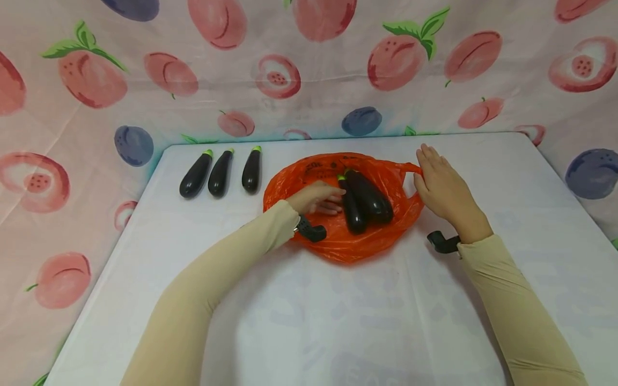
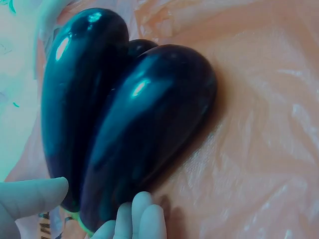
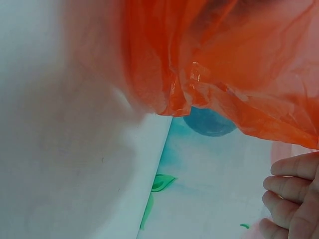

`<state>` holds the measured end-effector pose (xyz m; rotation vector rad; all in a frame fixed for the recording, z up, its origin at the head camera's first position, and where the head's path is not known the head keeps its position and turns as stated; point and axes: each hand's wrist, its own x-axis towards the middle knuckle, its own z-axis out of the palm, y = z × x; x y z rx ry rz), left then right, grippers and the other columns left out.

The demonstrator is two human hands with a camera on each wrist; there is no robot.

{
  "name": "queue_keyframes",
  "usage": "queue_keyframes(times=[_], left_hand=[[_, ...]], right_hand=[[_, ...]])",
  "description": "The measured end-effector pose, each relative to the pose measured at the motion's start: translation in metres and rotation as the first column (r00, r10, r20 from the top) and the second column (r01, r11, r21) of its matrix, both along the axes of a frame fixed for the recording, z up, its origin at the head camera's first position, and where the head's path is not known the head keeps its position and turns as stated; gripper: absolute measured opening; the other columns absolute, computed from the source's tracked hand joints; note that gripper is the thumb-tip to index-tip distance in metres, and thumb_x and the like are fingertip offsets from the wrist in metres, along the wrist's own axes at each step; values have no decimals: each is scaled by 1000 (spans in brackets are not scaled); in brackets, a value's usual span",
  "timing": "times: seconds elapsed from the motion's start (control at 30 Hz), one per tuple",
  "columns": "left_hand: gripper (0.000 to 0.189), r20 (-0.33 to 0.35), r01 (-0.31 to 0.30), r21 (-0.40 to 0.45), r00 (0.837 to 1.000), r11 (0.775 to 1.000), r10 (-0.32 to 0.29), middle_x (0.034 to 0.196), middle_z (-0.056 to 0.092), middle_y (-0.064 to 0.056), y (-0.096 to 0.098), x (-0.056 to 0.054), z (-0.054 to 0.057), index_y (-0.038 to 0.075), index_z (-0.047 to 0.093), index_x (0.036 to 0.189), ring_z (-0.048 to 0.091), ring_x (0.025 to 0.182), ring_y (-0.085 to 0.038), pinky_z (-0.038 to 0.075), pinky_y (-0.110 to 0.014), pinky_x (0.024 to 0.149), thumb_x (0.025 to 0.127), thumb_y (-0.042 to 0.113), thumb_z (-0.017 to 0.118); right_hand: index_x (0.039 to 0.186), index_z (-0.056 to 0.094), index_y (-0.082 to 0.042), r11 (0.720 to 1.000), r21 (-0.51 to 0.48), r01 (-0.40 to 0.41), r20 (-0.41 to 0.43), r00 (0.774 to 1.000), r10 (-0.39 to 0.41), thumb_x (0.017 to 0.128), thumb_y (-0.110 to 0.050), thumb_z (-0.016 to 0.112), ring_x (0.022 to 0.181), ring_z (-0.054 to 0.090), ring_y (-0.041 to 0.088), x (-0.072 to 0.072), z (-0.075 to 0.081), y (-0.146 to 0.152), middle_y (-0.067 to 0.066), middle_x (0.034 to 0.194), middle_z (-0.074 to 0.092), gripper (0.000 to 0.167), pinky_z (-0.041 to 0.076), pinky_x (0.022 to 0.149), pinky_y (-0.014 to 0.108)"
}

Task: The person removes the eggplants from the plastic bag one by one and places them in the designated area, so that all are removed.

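Observation:
An orange-red plastic bag (image 1: 328, 244) lies spread open on the table. Inside it, two dark eggplants (image 1: 369, 198) with green stem ends rest side by side; the left wrist view shows part of another dark rounded shape (image 2: 142, 47) behind them. My left hand (image 1: 318, 198) reaches into the bag with fingers relaxed, fingertips right at the nearer eggplant (image 2: 149, 119). Its thumb (image 2: 40, 196) overlaps the narrow end of the other one in the left wrist view. My right hand (image 1: 444, 187), fingers straight and together, stands at the bag's right handle (image 1: 409, 168).
Three more eggplants (image 1: 195, 174) lie in a row on the white table (image 1: 309, 321), left of the bag. Behind the table hangs a fruit-print cloth (image 1: 328, 75). Black wrist cameras (image 1: 442, 242) sit below both hands.

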<state>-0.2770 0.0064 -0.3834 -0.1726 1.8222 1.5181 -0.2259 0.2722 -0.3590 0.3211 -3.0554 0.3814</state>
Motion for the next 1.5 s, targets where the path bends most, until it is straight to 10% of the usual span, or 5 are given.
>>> queue_keyframes(times=[0.7,1.5], left_hand=[[53,-39,68,-20,997,997,-69,134,54,-18,15,-7,27,4,38,141,62,91,-23,50,-37,97,95,23,56],[85,-37,12,-68,999,998,-15,142,43,-14,40,-8,26,11,7,151,52,123,-29,47,-37,102,89,25,64]], right_hand=[[147,15,7,1000,-5,2,19,1000,-2,100,-26,31,144,11,38,-1,1,-1,24,155,13,59,12,118,54],[147,16,7,1000,-1,13,27,1000,-12,100,-26,32,144,11,39,0,1,-2,24,155,12,60,13,117,55]])
